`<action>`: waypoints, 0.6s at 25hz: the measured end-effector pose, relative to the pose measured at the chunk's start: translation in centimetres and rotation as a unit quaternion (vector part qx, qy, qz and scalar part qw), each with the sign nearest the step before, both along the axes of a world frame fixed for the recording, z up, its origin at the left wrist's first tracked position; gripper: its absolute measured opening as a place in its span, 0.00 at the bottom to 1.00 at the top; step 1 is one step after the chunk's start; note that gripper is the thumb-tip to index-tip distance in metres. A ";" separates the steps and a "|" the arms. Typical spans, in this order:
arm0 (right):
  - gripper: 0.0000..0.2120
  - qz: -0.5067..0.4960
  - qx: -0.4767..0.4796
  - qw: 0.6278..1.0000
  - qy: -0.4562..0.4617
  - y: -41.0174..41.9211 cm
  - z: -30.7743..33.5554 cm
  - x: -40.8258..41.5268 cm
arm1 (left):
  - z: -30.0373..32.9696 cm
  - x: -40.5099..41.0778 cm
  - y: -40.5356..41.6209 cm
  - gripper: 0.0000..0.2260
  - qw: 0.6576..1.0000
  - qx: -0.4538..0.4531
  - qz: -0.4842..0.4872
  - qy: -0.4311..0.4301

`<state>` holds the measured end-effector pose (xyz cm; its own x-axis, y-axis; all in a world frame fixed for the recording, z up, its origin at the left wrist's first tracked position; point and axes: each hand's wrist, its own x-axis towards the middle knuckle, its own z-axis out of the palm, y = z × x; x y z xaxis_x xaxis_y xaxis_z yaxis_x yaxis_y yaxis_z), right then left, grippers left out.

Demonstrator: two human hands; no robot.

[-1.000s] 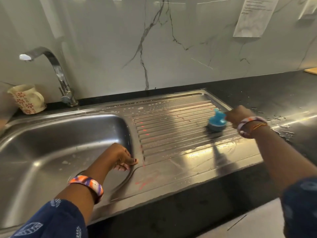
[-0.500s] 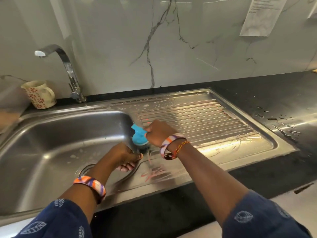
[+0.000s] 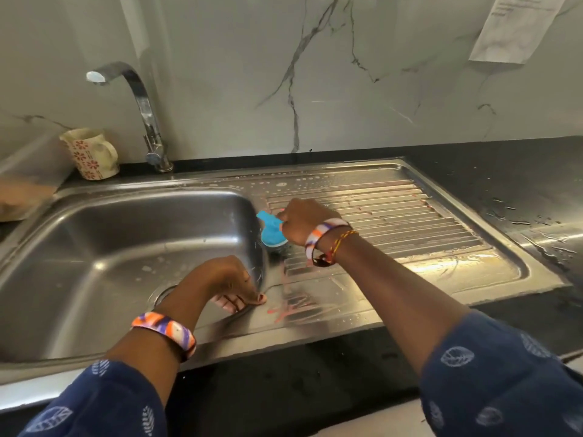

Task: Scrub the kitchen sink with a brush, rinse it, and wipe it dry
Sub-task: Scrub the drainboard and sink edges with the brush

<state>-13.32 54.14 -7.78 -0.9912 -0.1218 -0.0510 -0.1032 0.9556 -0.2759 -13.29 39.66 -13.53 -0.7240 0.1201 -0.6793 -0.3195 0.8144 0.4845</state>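
Scrubbing underway: right hand [image 3: 303, 220] grips the blue brush [image 3: 271, 233] on the soapy sink [image 3: 394, 279], left hand [image 3: 232, 283] bracing loosely curled; rinsing, drying remain

right hand [image 3: 304, 220] and brush [image 3: 270, 233] swept left across drainboard [image 3: 410, 216]

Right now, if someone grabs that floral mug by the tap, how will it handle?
The mug looks ceramic, so probably rigid, fairly heavy for its size and breakable if knocked against the faucet close beside it. It stands upright on a flat base, so it should slide rather than roll. The counter shows water, so it may be slippery.
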 end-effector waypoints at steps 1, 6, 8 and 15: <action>0.17 0.021 -0.006 1.000 -0.022 0.5 0.4 0.6 | -0.1 -0.1 0.0 0.08 1.000 -0.009 -0.003 -0.003; 0.17 0.080 0.065 0.993 -0.065 4.3 1.2 6.2 | -0.3 -1.1 -0.2 0.09 0.996 -0.056 -0.067 -0.035; 0.18 0.066 0.110 0.991 0.023 4.0 0.1 5.6 | 0.1 -2.3 0.5 0.10 0.987 -0.114 -0.115 0.002; 0.17 -0.074 0.017 0.997 0.034 12.9 -2.0 -0.8 | 1.7 -4.3 4.9 0.23 0.907 -0.227 -0.277 0.223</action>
